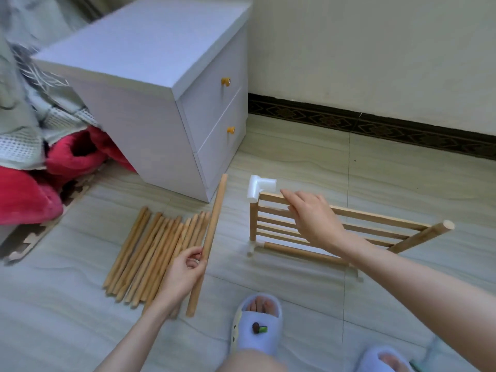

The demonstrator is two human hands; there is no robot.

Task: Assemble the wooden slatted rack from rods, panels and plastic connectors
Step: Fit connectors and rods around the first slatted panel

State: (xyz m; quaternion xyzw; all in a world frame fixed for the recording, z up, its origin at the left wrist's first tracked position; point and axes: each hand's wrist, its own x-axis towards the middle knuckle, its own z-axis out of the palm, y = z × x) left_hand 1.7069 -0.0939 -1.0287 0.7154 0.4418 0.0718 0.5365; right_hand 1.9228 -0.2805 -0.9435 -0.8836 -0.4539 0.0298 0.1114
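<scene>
Early days I'd say: right hand [312, 218] rests fingers-down on the one upright wooden slatted panel [335, 226] mid-frame with its white plastic elbow connector [259, 187], left hand [185, 272] pinches a long round wooden rod [212, 232], and the pile of loose wooden rods [150, 253] lower left waits.

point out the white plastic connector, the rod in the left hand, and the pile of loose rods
white plastic connector [259, 187]: head view, on its elbow body
held rod [213, 232]: head view, mid-shaft above the fingers
pile of loose rods [150, 253]: head view, middle of the bundle
</scene>
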